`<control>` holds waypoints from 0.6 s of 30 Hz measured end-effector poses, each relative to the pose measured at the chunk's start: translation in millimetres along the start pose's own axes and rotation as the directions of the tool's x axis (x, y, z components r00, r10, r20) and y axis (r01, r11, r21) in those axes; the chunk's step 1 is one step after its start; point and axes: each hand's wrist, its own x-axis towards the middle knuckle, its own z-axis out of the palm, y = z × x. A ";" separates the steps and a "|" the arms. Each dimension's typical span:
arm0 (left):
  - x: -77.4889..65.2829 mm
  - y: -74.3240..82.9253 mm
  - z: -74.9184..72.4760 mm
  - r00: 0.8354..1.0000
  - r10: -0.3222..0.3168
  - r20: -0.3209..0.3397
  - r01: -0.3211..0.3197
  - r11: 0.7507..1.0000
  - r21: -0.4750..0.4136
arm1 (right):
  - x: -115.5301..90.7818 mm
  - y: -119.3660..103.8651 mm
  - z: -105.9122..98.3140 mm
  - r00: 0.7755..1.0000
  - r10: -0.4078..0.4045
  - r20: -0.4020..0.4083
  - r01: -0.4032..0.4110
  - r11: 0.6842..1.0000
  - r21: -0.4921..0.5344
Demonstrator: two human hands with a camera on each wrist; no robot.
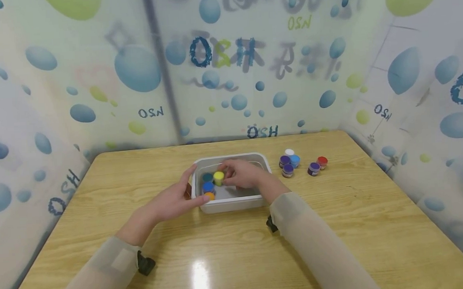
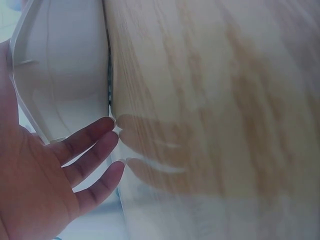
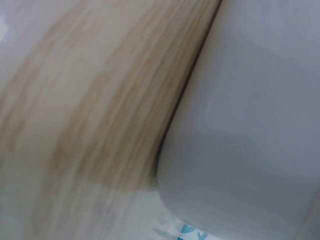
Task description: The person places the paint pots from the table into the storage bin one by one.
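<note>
A white plastic box [image 1: 231, 205] stands on the table. Inside its left end are small paint pots: a dark green one [image 1: 207, 177], a blue one [image 1: 208, 187], an orange one [image 1: 209, 196] and a yellow one [image 1: 219, 177]. My right hand [image 1: 243, 174] reaches into the box and pinches the yellow paint pot between thumb and fingers. At the box's left end, my left hand [image 1: 173, 201] rests with its thumb by the near rim; its loosely straight fingers [image 2: 92, 132] reach down beside the outer wall to the tabletop. The right wrist view shows only box wall and table.
Right of the box stand more paint pots: a white one [image 1: 289, 152], a light blue one [image 1: 295, 160], a red one [image 1: 322, 162] and several purple ones [image 1: 287, 170]. The wooden table [image 1: 238, 254] meets a patterned wall covering [image 1: 220, 96] at the back and sides.
</note>
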 end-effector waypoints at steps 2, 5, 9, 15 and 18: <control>-0.4 0.0 0.0 1.000 0.000 -0.004 0.000 1.000 0.001 | 0.6 0.4 -0.2 1.000 -0.008 -0.008 0.008 1.000 -0.004; -0.7 -0.6 0.5 1.000 0.001 -0.006 -0.001 1.000 0.003 | 0.8 0.6 -0.7 1.000 -0.016 -0.019 0.016 1.000 -0.006; -0.2 -2.0 1.8 1.000 -0.009 -0.012 0.009 1.000 0.004 | 0.6 0.4 -0.8 1.000 -0.013 -0.024 0.013 1.000 0.006; 1.1 -4.8 2.8 1.000 -0.004 -0.020 0.004 1.000 0.004 | -0.3 -0.3 -2.0 0.999 -0.014 -0.052 0.015 1.000 0.011; 1.2 -4.9 2.1 1.000 0.003 -0.016 -0.003 1.000 -0.001 | -1.6 -1.6 -4.9 0.996 -0.017 -0.091 0.018 1.000 0.005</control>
